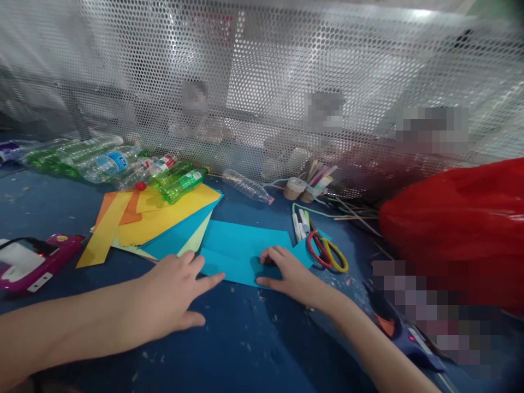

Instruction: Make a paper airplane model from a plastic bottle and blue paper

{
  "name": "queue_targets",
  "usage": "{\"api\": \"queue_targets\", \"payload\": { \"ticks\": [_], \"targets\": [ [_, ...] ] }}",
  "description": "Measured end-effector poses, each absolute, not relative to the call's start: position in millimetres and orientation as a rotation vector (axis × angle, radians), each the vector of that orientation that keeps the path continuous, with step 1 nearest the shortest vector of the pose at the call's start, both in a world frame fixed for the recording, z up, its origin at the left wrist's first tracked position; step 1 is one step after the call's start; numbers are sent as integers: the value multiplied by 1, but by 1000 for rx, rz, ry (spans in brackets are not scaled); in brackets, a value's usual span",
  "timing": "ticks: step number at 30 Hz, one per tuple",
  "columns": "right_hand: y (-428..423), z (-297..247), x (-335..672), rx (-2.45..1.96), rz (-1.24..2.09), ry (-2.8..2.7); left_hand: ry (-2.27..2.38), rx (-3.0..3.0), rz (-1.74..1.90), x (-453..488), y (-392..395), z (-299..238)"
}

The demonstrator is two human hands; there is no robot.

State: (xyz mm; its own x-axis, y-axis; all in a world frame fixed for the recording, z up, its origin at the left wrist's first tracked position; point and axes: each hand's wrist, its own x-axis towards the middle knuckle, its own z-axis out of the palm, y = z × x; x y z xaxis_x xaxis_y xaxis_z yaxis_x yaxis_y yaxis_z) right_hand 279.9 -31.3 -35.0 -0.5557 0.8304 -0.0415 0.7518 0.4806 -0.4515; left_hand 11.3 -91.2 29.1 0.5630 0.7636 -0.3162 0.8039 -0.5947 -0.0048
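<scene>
A folded turquoise paper sheet (241, 248) lies on the blue table (229, 338) in front of me. My left hand (174, 292) rests flat at its near left corner, fingers stretched out and touching the edge. My right hand (286, 273) presses down on the sheet's near right part, fingers curled with the thumb along the near edge. Neither hand lifts the paper.
A fan of yellow, orange and blue paper sheets (164, 221) lies to the left. Plastic bottles (102, 161) lie along the mesh screen. Scissors with red and yellow handles (327, 252) and markers sit right of the sheet. A red bag (458, 229) and a pink phone (30, 262) flank the area.
</scene>
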Motion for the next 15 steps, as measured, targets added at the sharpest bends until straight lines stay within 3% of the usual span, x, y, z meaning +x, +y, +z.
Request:
{"api": "queue_targets", "payload": {
  "ticks": [15],
  "targets": [
    [-30, -39, 282, -1355, 587, -2550, 1392, 2530, -679, 14, -95, 24]
  ]
}}
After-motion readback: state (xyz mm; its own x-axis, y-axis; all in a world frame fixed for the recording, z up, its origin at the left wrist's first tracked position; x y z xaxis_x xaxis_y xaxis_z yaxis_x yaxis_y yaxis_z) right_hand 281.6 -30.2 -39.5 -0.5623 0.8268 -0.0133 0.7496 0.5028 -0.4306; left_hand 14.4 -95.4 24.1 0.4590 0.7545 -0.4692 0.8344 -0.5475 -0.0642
